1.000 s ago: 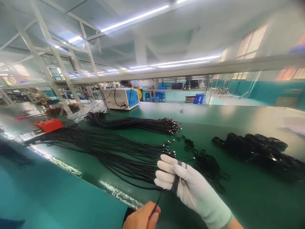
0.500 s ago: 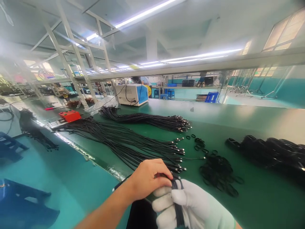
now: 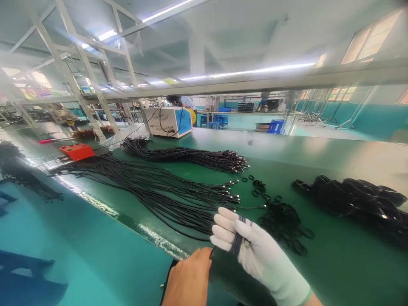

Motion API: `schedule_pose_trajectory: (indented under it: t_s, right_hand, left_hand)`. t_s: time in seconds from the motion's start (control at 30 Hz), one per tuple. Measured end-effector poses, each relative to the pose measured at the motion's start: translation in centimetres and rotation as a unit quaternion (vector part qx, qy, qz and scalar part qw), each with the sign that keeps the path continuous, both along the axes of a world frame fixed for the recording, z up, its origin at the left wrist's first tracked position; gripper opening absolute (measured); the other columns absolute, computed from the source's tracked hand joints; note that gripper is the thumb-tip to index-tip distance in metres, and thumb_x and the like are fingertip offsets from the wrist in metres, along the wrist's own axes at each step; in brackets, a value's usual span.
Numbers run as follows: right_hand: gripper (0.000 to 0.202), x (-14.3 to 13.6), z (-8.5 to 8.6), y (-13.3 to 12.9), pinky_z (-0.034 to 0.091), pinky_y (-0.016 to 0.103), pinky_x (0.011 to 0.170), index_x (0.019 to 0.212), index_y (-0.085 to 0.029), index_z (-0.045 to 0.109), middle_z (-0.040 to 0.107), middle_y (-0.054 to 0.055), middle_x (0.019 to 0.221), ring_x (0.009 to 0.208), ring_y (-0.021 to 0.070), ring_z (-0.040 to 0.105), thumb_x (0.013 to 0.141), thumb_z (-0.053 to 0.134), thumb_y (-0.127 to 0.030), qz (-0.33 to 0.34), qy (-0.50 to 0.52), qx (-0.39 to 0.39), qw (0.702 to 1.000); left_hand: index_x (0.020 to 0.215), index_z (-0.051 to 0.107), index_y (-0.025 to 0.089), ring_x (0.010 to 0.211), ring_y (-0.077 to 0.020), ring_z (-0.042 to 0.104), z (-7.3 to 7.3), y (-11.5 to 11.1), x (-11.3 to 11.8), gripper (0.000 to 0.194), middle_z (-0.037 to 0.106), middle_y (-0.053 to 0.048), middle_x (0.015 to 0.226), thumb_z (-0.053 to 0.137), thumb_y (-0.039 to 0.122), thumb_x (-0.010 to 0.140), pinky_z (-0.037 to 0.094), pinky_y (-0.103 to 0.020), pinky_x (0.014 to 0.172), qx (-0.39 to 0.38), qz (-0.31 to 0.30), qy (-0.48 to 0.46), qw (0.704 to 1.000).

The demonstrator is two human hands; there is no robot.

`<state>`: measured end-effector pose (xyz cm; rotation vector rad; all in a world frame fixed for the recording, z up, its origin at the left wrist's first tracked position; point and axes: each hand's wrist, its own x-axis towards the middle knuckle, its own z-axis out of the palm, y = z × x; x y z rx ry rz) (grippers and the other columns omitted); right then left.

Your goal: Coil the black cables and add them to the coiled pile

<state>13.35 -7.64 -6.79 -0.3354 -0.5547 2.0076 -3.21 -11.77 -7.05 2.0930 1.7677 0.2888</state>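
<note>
My right hand (image 3: pixel 255 250), in a white glove, is closed around a small coil of black cable (image 3: pixel 236 244); a metal plug tip shows beside the thumb. My bare left hand (image 3: pixel 189 278) is at the bottom, left of the glove and by the table's near edge, its fingers curled and mostly hidden. A black cable end with a plug (image 3: pixel 162 286) runs out beside it, apparently from its grip. Just beyond both hands, a spread bundle of loose black cables (image 3: pixel 165 195) lies on the green table, plugs pointing right.
Behind lies a second cable bundle (image 3: pixel 185 155). A pile of black rings (image 3: pixel 283 221) lies right of the cables, and coiled black cables (image 3: pixel 350 195) lie farther right. A red button box (image 3: pixel 76 151) and a white-blue machine (image 3: pixel 168 121) stand to the left and back.
My left hand has dropped away from the glove, down toward the table edge. My right hand has risen slightly and turned, its fingers still around the cable coil. The view has shifted a little.
</note>
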Motion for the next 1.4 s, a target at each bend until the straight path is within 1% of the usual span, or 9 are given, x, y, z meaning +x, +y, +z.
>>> schedule_pose_trajectory:
  t_s: [0.13, 0.33, 0.53, 0.67, 0.77, 0.93, 1.07, 1.27, 1.4]
  right_hand:
    - [0.029, 0.5, 0.2, 0.6, 0.038, 0.047, 0.093, 0.109, -0.014, 0.059, 0.060, 0.010, 0.105, 0.093, 0.0212, 0.058, 0.081, 0.062, -0.022, -0.014, -0.004, 0.026, 1.000]
    - [0.034, 0.8, 0.9, 0.0, 0.037, 0.050, 0.096, 0.110, -0.013, 0.058, 0.062, 0.013, 0.108, 0.096, 0.0244, 0.061, 0.080, 0.065, -0.024, -0.031, -0.038, 0.014, 0.999]
    - [0.032, -0.3, 1.1, -1.2, 0.045, 0.035, 0.080, 0.109, -0.011, 0.058, 0.065, 0.014, 0.099, 0.086, 0.0194, 0.062, 0.079, 0.065, -0.019, -0.012, -0.115, -0.012, 0.993]
    - [0.012, -1.2, 1.6, -1.6, 0.042, 0.026, 0.068, 0.090, -0.008, 0.062, 0.058, 0.006, 0.082, 0.071, 0.0111, 0.053, 0.079, 0.060, -0.011, 0.095, -0.047, 0.034, 0.994]
    - [0.021, -1.5, 1.8, -1.9, 0.040, 0.031, 0.073, 0.095, -0.006, 0.061, 0.055, 0.008, 0.082, 0.075, 0.0140, 0.052, 0.074, 0.059, -0.009, 0.144, -0.017, 0.035, 0.989]
    - [0.026, -2.4, 1.7, -2.3, 0.037, 0.029, 0.067, 0.084, -0.009, 0.058, 0.045, 0.002, 0.072, 0.069, 0.0126, 0.046, 0.059, 0.061, -0.004, 0.167, -0.013, 0.018, 0.986]
    - [0.023, -2.7, 0.6, -2.2, 0.034, 0.027, 0.061, 0.082, -0.009, 0.055, 0.040, -0.001, 0.067, 0.059, 0.0095, 0.042, 0.060, 0.061, -0.005, 0.179, -0.045, 0.012, 0.983]
    - [0.021, -2.0, -0.8, -2.0, 0.042, 0.035, 0.067, 0.084, -0.008, 0.058, 0.057, 0.008, 0.071, 0.064, 0.0182, 0.058, 0.069, 0.064, -0.022, 0.180, -0.088, -0.034, 0.979]
    - [0.024, -1.5, -1.3, -1.7, 0.044, 0.038, 0.069, 0.089, -0.007, 0.061, 0.061, 0.010, 0.072, 0.066, 0.0202, 0.062, 0.071, 0.064, -0.023, 0.183, -0.083, -0.036, 0.979]
  left_hand:
    - [0.096, 0.059, 0.026, 0.069, -0.0186, 0.065, 0.3, -0.6, 1.3, 0.029, 0.068, -0.001, 0.085, 0.036, 0.012, 0.086, 0.033, -0.024, 0.051, 0.067, -0.045, 0.113, 0.990]
    - [0.072, 0.054, 0.022, 0.049, -0.0159, 0.056, 0.6, -0.3, 1.7, 0.019, 0.060, 0.000, 0.061, 0.042, 0.008, 0.078, 0.021, -0.030, 0.043, 0.237, -0.144, 0.111, 0.954]
    - [0.068, 0.051, 0.020, 0.056, -0.0156, 0.046, 4.1, 1.5, 0.1, 0.016, 0.056, 0.000, 0.065, 0.048, 0.014, 0.083, 0.024, -0.031, 0.053, 0.370, -0.268, 0.101, 0.884]
    - [0.071, 0.053, 0.018, 0.063, -0.0131, 0.045, 6.8, 3.2, -1.0, 0.017, 0.058, 0.001, 0.071, 0.052, 0.024, 0.087, 0.029, -0.029, 0.060, 0.333, -0.357, 0.085, 0.869]
    - [0.073, 0.057, 0.017, 0.068, -0.0117, 0.047, 7.7, 4.3, -1.5, 0.016, 0.059, 0.001, 0.079, 0.056, 0.027, 0.085, 0.033, -0.026, 0.064, 0.284, -0.382, 0.047, 0.878]
    - [0.079, 0.063, 0.019, 0.077, -0.0111, 0.052, 7.3, 5.6, -1.9, 0.004, 0.058, 0.000, 0.091, 0.066, 0.022, 0.077, 0.040, -0.021, 0.071, 0.147, -0.374, -0.036, 0.915]
    - [0.079, 0.066, 0.019, 0.081, -0.0110, 0.056, 6.4, 6.6, -1.8, 0.005, 0.056, -0.001, 0.098, 0.068, 0.018, 0.074, 0.044, -0.019, 0.072, 0.059, -0.362, -0.114, 0.923]
    - [0.074, 0.066, 0.020, 0.090, -0.0151, 0.052, 7.1, 7.2, -1.4, 0.005, 0.061, -0.001, 0.092, 0.064, 0.019, 0.079, 0.040, -0.027, 0.083, 0.172, -0.396, -0.029, 0.901]
    - [0.076, 0.064, 0.020, 0.077, -0.0130, 0.050, 8.3, 6.5, -1.1, 0.013, 0.060, -0.001, 0.086, 0.055, 0.014, 0.082, 0.040, -0.024, 0.072, 0.216, -0.415, 0.058, 0.882]
